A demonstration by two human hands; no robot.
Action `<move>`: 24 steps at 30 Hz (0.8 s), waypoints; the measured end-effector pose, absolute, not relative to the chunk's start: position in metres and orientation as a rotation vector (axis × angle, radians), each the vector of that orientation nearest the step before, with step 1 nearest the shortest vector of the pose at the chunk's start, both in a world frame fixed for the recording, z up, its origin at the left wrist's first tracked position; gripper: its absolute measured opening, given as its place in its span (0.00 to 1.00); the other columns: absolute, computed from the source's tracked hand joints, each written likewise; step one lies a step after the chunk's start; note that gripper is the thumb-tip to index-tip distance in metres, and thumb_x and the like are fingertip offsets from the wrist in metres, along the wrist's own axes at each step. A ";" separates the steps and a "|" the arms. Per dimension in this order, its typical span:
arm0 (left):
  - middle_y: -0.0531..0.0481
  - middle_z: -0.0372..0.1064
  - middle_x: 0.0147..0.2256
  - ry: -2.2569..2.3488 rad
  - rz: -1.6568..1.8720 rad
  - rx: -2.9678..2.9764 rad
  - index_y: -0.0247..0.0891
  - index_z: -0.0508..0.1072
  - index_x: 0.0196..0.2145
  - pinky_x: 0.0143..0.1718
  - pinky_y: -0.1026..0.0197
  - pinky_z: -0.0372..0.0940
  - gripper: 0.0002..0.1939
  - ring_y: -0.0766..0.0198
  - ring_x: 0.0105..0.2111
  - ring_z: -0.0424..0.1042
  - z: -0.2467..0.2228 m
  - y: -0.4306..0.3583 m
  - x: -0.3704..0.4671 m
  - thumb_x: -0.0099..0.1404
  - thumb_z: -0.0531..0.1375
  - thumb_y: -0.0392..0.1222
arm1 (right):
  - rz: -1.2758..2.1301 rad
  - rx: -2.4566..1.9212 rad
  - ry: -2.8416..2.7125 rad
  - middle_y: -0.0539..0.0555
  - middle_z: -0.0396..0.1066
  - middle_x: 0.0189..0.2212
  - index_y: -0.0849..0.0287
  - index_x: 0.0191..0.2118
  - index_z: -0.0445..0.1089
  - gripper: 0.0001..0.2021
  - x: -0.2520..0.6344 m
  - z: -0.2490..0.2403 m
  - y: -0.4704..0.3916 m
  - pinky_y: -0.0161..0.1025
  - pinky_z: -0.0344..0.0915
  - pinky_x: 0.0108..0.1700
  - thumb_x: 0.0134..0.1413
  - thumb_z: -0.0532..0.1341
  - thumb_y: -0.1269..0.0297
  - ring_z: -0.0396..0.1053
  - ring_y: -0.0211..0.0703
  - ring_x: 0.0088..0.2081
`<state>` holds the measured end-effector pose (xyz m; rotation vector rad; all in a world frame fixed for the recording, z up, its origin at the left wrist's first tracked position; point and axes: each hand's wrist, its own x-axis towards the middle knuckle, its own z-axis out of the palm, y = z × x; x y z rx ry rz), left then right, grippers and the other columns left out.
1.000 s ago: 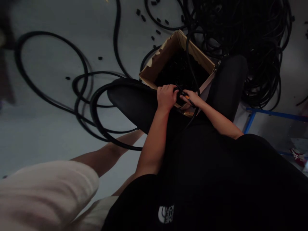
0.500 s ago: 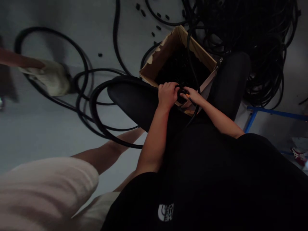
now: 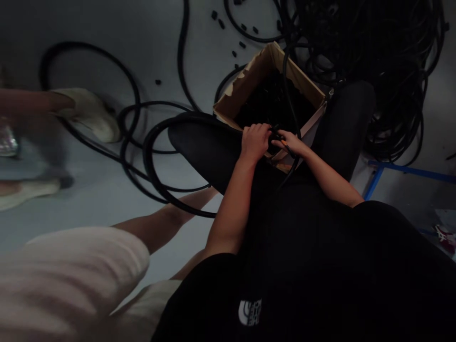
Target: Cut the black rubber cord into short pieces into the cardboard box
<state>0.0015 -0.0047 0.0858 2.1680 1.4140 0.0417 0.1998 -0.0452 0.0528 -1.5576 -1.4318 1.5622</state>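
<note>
My left hand (image 3: 255, 141) is closed around a thick black hose (image 3: 204, 117), which runs in from the left across my leg. My right hand (image 3: 292, 143) faces it, its fingers closed on a small tool with an orange part (image 3: 284, 142); most of the tool is hidden, so its kind is unclear. Both hands are close together over the near edge of an open cardboard box (image 3: 245, 78) held between my legs. Small dark pieces (image 3: 274, 102) lie inside the box, too dim to make out. Another length of hose (image 3: 288, 85) passes over the box and by my right hand.
Hose loops (image 3: 133, 85) spread over the floor at left. A big tangle of black hose (image 3: 374, 57) lies at upper right, above a blue metal frame (image 3: 409, 168). Short black pieces (image 3: 242, 45) dot the floor. Another person's knee (image 3: 81, 261) is close at left; someone's shoes (image 3: 96, 116) are beyond.
The view has shifted slightly, so the box, hose and hands appear a little further right. At left a walking person's feet have moved, with a second shoe now showing. My hands keep the same hold.
</note>
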 end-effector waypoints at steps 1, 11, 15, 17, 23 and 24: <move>0.33 0.84 0.61 1.402 0.031 2.163 0.42 0.81 0.63 0.69 0.35 0.66 0.19 0.35 0.64 0.78 0.087 -0.004 0.002 0.86 0.53 0.39 | 1.560 -1.543 -1.441 0.55 0.80 0.42 0.60 0.51 0.78 0.15 0.201 0.052 -0.045 0.46 0.73 0.52 0.67 0.72 0.56 0.73 0.50 0.44; 0.33 0.85 0.61 1.363 0.001 2.118 0.42 0.81 0.62 0.68 0.37 0.67 0.19 0.36 0.64 0.78 0.089 -0.002 0.001 0.85 0.52 0.38 | 1.536 -1.637 -1.456 0.56 0.79 0.43 0.59 0.54 0.77 0.22 0.197 0.050 -0.050 0.47 0.75 0.55 0.75 0.72 0.43 0.77 0.53 0.47; 0.31 0.83 0.62 1.388 -0.008 2.079 0.41 0.79 0.63 0.70 0.38 0.67 0.19 0.36 0.66 0.79 0.088 0.000 -0.001 0.87 0.51 0.40 | 1.529 -1.714 -1.410 0.53 0.77 0.39 0.57 0.44 0.75 0.20 0.198 0.060 -0.047 0.44 0.70 0.49 0.70 0.74 0.44 0.74 0.50 0.44; 0.30 0.83 0.62 1.413 0.010 2.063 0.40 0.78 0.63 0.70 0.38 0.67 0.19 0.36 0.67 0.79 0.086 0.000 -0.001 0.88 0.50 0.40 | 1.527 -1.740 -1.410 0.50 0.74 0.36 0.57 0.41 0.73 0.19 0.198 0.067 -0.045 0.43 0.65 0.46 0.68 0.74 0.46 0.71 0.48 0.41; 0.27 0.82 0.63 1.476 0.107 2.027 0.41 0.76 0.62 0.71 0.33 0.67 0.19 0.33 0.66 0.78 0.077 -0.002 0.000 0.88 0.48 0.44 | 1.531 -1.709 -1.392 0.46 0.68 0.30 0.56 0.39 0.71 0.14 0.201 0.083 -0.043 0.41 0.60 0.43 0.63 0.71 0.52 0.68 0.44 0.37; 0.28 0.82 0.63 1.484 0.111 2.021 0.42 0.75 0.62 0.72 0.33 0.67 0.18 0.33 0.66 0.78 0.076 -0.002 0.000 0.89 0.49 0.45 | 1.532 -1.706 -1.397 0.46 0.68 0.30 0.56 0.39 0.71 0.13 0.201 0.084 -0.043 0.41 0.60 0.43 0.62 0.70 0.53 0.67 0.44 0.37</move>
